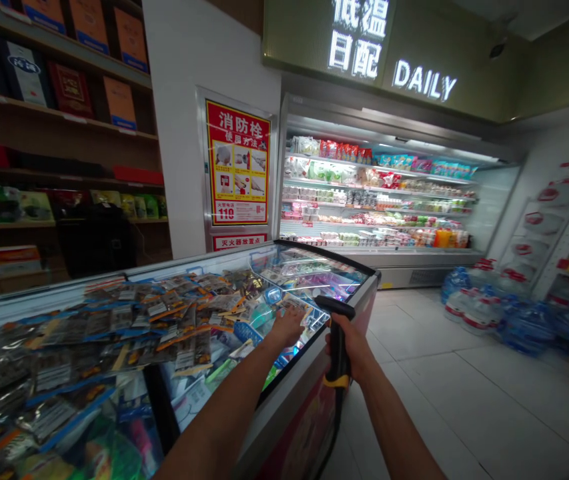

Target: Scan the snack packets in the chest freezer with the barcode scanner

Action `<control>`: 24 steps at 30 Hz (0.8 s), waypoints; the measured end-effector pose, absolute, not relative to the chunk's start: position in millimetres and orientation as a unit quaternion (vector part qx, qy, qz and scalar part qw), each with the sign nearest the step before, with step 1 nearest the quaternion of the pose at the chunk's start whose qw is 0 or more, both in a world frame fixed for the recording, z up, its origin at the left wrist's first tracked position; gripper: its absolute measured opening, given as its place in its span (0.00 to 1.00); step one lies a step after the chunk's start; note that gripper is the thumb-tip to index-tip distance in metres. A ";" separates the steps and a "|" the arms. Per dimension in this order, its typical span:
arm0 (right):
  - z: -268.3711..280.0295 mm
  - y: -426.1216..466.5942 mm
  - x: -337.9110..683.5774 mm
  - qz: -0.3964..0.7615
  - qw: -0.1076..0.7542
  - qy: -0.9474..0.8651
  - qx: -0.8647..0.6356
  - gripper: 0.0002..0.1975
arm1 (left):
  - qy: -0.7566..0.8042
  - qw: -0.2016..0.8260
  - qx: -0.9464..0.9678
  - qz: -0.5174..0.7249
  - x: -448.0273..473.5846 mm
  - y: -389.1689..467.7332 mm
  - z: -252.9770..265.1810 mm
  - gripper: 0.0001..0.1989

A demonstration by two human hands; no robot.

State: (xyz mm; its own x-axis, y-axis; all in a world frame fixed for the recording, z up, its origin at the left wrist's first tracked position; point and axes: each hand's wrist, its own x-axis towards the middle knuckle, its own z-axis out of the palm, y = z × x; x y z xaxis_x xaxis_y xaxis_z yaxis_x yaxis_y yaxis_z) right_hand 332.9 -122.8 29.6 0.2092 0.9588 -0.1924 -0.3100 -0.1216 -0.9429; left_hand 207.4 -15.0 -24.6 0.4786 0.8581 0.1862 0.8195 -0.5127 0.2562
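Note:
My right hand (351, 347) grips the handle of a black and yellow barcode scanner (337, 333), whose head points left over the chest freezer (294, 407). My left hand (288, 327) reaches into the freezer's open right end, fingers spread and resting on packaged goods (264, 313) inside. Whether it grips a pack I cannot tell. Flat packets in clear bags (114, 313) lie piled over the freezer's glass lid to the left.
A lit open chiller (374, 200) with stocked shelves stands at the back. Large water bottles (494, 310) sit on the floor at right beside a display rack (564, 233). Wooden shelves with boxes (64, 87) fill the left wall. White tiled floor (454, 387) lies right of me.

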 end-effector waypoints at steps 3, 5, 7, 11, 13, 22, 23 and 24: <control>30.1 -122.9 330.9 0.548 0.586 -0.320 -0.505 0.14 | 0.487 0.050 0.860 0.141 204.5 -22.8 -27.6 0.24; 31.5 -124.0 328.2 0.551 0.587 -0.325 -0.496 0.14 | 0.501 0.043 0.853 0.139 199.9 -27.8 -25.1 0.19; 33.1 -125.1 325.6 0.554 0.587 -0.328 -0.490 0.14 | 0.529 0.039 0.837 0.137 194.1 -30.0 -20.8 0.14; 34.8 -127.2 324.6 0.556 0.587 -0.327 -0.489 0.13 | 0.599 0.035 0.783 0.162 182.2 -21.4 -13.2 0.16; 34.2 -128.2 326.8 0.554 0.584 -0.323 -0.497 0.14 | 0.619 0.037 0.763 0.180 180.1 -11.8 -11.9 0.18; 26.0 -128.3 332.9 0.538 0.588 -0.317 -0.514 0.14 | 0.662 0.095 0.727 0.153 189.2 15.1 -15.8 0.17; 26.4 -128.5 331.7 0.539 0.588 -0.322 -0.509 0.14 | 0.665 0.102 0.725 0.150 187.6 15.5 -15.0 0.17; 27.0 -128.9 330.5 0.542 0.587 -0.326 -0.505 0.14 | 0.664 0.112 0.724 0.150 186.1 15.8 -14.0 0.17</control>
State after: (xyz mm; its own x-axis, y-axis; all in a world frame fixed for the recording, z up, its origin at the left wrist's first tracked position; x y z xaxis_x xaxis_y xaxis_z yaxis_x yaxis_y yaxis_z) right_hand 330.5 -128.9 27.0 0.2001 0.9658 -0.1650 -0.3076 -0.0980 -0.9464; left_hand 186.1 15.8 -14.0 0.0738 0.9949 0.0689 0.9278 -0.0938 0.3611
